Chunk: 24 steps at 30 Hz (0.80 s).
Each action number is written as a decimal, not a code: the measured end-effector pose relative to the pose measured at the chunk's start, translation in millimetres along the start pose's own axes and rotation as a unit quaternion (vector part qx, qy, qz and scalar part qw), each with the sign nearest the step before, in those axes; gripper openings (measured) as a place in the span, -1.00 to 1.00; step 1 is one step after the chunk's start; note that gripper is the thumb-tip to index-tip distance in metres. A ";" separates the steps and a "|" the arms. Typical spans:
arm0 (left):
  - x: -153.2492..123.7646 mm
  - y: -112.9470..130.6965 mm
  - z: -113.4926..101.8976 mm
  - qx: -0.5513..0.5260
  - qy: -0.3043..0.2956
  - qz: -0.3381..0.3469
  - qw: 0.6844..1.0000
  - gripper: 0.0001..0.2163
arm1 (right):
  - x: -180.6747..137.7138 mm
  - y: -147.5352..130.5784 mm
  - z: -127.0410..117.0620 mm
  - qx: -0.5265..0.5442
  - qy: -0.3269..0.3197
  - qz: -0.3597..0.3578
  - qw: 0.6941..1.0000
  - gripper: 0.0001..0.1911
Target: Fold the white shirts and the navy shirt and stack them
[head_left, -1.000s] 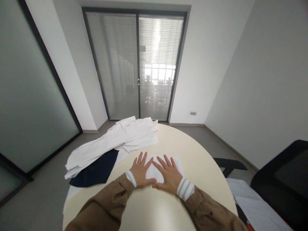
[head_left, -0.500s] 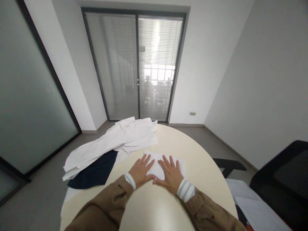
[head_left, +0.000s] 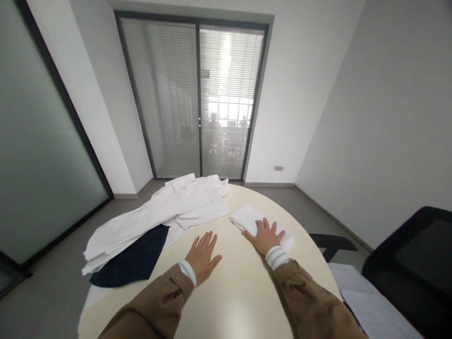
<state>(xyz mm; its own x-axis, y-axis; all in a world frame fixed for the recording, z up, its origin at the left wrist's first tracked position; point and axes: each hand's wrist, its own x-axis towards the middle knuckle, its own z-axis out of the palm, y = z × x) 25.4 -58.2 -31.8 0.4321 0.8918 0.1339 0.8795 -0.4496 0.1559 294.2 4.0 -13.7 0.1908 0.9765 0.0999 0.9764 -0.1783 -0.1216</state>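
A folded white cloth (head_left: 246, 217) lies on the right side of the pale round table (head_left: 226, 296), close to its edge. Spread over the cloth is my right hand (head_left: 267, 236), fingers apart and palm down, covering part of it. My left hand (head_left: 203, 256) is open above or on the bare tabletop, holding nothing, its fingers stretched forward. Left of that hand, a heap of white garments (head_left: 165, 207) lies across the far left of the table. A dark navy cloth piece (head_left: 132, 259) shows from under the heap.
At the right stands a black mesh chair (head_left: 413, 263) with an armrest (head_left: 332, 242) near the table edge. White papers (head_left: 367, 296) lie on its seat. Beyond the table is a glass door with blinds (head_left: 197, 103).
The folded white cloth has slid right and away from me under my right hand. My left hand has come off the cloth and stays over the table at the left.
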 end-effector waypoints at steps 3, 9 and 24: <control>0.2 -0.3 0.5 0.000 -0.002 0.000 1.000 -0.39 | 24.2 4.3 3.7 0.009 0.008 0.050 0.999 -0.02; 0.4 -3.0 4.6 0.005 0.009 0.009 1.000 -0.42 | 69.5 9.9 10.8 0.030 0.016 0.126 0.991 0.02; 2.7 -2.3 -0.8 -0.002 0.013 0.008 1.000 -0.42 | 120.7 15.0 18.0 0.044 0.067 0.203 0.976 0.01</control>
<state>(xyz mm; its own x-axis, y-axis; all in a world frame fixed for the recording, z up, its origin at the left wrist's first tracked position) 24.4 -54.8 -31.0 0.4407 0.8830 0.1616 0.8717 -0.4640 0.1576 330.1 121.3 -21.2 0.5777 0.8017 0.1538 0.8061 -0.5305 -0.2624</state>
